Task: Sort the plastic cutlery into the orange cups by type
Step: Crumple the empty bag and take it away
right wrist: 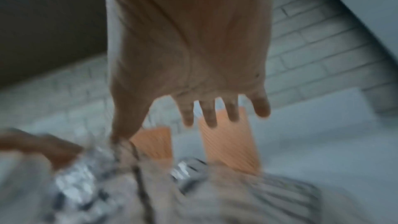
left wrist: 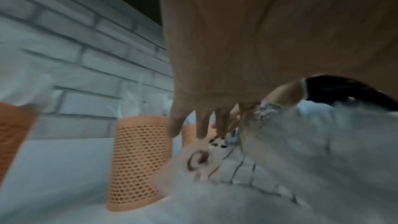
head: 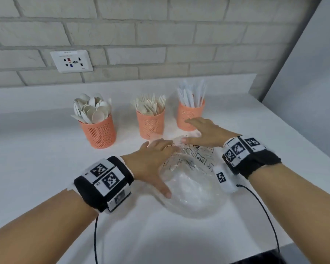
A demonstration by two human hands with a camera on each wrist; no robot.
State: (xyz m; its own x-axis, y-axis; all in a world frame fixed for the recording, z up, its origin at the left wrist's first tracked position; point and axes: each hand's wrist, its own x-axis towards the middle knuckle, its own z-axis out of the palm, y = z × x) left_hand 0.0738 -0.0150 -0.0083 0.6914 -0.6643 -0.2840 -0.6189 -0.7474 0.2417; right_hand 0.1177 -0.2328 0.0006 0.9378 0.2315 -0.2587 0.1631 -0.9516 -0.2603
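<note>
The white counter (head: pixel 46 159) carries everything. Nearest the person on it lies a crumpled clear plastic bag (head: pixel 191 187), which looks empty, limp and slick; best pinched by a fold at its printed end. The left hand (head: pixel 151 161) lies flat on the bag's left side, fingers straight, gripping nothing. The right hand (head: pixel 204 132) hovers spread over the bag's far end. Behind the bag stand three orange cups: spoons (head: pixel 99 130) far left, forks (head: pixel 150 122) middle, knives (head: pixel 189 115) right. The cutlery looks light, stiff and brittle.

Head view bright and even; both wrist views dim, motion-blurred
</note>
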